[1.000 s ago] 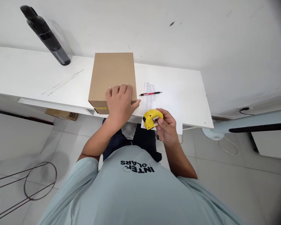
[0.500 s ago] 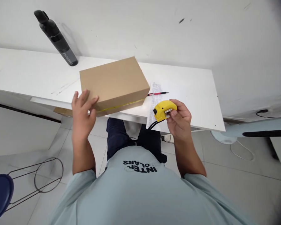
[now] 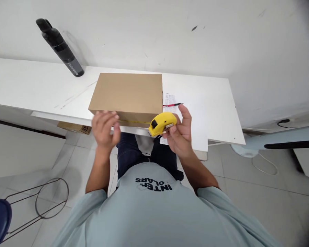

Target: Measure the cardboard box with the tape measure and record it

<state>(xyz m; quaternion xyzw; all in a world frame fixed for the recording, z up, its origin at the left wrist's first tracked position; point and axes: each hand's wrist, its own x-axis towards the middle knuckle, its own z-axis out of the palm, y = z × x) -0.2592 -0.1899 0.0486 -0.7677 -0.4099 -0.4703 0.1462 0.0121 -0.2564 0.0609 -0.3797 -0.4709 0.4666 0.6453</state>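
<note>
My right hand [image 3: 181, 135] grips a yellow tape measure [image 3: 162, 124], its index finger raised off the case. Part of the thin yellow blade [image 3: 135, 121] shows along the front of a brown cardboard box [image 3: 130, 91], to the left of the case. The blade's far end is hidden by my left hand [image 3: 104, 130]. That hand is at the box's front left side, fingers close together and curved, with the thumb apart from them. Whether it touches the blade cannot be made out. The box lies on a white desk [image 3: 208, 103].
A black bottle [image 3: 63, 49] stands near the wall, left of the box. Written paper [image 3: 170, 99] and a red and black pen [image 3: 173, 104] lie right of the box. Below the desk is another carton [image 3: 74, 127]. A dark blue stool [image 3: 0, 219] stands on the floor at left.
The box has turned to lie squarer with the desk. My left hand has moved right, its fingers closer together. My right hand and the tape measure have moved left, so less blade shows.
</note>
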